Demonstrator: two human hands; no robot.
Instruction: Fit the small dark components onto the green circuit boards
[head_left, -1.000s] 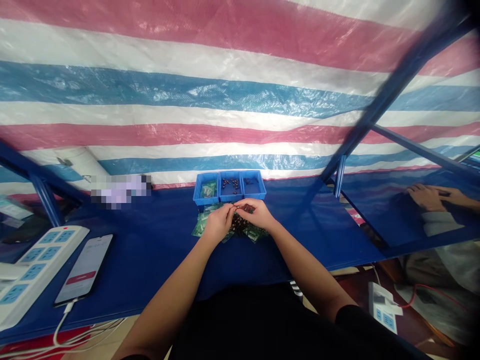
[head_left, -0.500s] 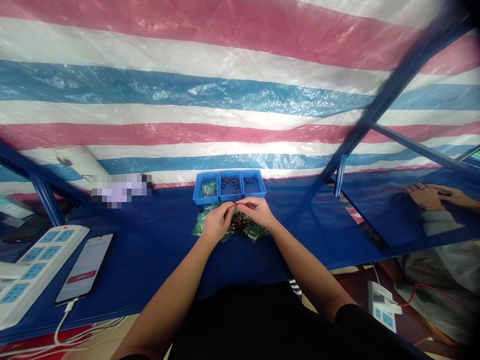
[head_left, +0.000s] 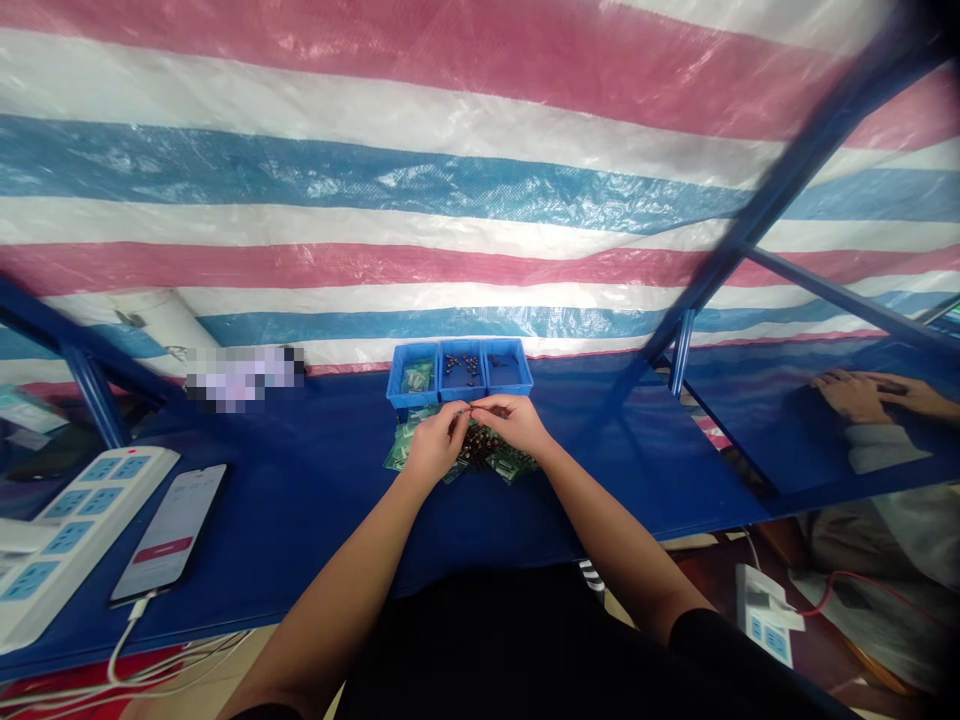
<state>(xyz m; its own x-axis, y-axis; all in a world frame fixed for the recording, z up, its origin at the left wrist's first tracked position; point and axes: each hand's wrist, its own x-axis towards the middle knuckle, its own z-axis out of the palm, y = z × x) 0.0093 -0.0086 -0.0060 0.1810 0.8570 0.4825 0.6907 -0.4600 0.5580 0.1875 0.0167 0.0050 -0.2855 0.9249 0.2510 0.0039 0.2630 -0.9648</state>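
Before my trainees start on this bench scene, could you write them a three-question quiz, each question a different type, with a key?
1. True or false: A white cable is plugged into the phone.
2. How many blue bins stand just beyond the left hand and right hand? (a) two (b) three (c) five
3. Fill in the colour: The contents of the leftmost bin look mostly ____.

Key: 1. True; 2. b; 3. green
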